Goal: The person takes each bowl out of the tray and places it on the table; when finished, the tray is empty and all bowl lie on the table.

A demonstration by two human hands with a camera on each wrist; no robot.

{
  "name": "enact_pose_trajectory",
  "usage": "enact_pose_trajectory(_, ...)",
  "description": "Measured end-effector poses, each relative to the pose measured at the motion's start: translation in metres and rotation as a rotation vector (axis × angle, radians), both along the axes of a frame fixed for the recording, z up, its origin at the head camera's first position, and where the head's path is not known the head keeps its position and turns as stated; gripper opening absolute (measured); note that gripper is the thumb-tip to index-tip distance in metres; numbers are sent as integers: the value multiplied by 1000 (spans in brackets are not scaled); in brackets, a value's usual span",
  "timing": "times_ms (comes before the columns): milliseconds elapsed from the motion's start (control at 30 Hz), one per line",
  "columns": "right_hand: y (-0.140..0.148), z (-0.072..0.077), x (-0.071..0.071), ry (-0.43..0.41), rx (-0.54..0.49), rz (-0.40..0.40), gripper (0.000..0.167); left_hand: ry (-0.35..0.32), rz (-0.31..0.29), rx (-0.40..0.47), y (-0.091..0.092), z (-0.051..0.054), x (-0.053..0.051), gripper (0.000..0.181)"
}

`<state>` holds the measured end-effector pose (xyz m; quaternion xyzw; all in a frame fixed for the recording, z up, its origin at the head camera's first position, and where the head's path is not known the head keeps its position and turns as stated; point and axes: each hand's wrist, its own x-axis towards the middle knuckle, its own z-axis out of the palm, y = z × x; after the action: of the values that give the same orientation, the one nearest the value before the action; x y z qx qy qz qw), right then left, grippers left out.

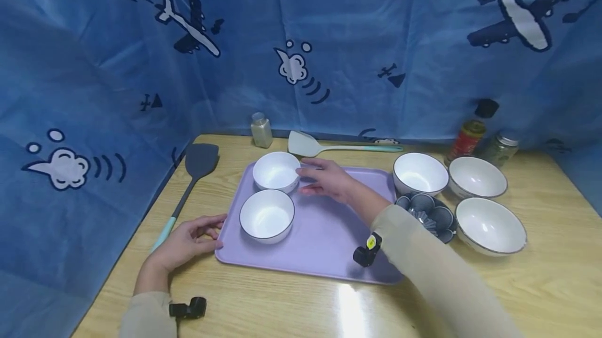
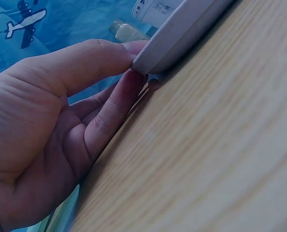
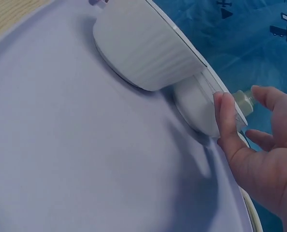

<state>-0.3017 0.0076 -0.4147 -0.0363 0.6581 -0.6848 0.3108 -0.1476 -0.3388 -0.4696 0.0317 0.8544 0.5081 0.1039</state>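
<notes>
A lilac tray point(image 1: 324, 233) lies on the wooden table with two white, dark-rimmed bowls on its left half: a back bowl point(image 1: 276, 168) and a front bowl point(image 1: 267, 216). My left hand point(image 1: 188, 241) pinches the tray's left edge; in the left wrist view the thumb point(image 2: 105, 63) lies over the rim and a finger is under it. Beside the back bowl is my right hand point(image 1: 326, 178), its fingers extended at the bowl's right side. The right wrist view has a finger point(image 3: 226, 118) against or very close to that bowl's wall; contact is hard to tell.
Right of the tray stand three more bowls point(image 1: 491, 225) and a dark flower-shaped dish point(image 1: 425, 215). Behind them are an oil bottle point(image 1: 465, 137) and a jar point(image 1: 502, 149). A pale spatula point(image 1: 305, 144), a shaker point(image 1: 261, 130) and a dark spatula point(image 1: 201, 160) lie around the tray.
</notes>
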Motion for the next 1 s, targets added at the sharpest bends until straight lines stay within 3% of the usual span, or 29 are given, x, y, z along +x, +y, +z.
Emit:
enact_pose_trajectory(333,-19,-12,7,57,-1,40,65,-7,-5,-14,0,-1,1,69)
enact_pose_trajectory(700,-34,-15,10,24,-86,-136,62,-2,-14,5,1,0,-2,70)
enact_pose_trajectory(1000,-23,-7,12,-11,-99,-184,66,3,-11,1,0,0,-2,69)
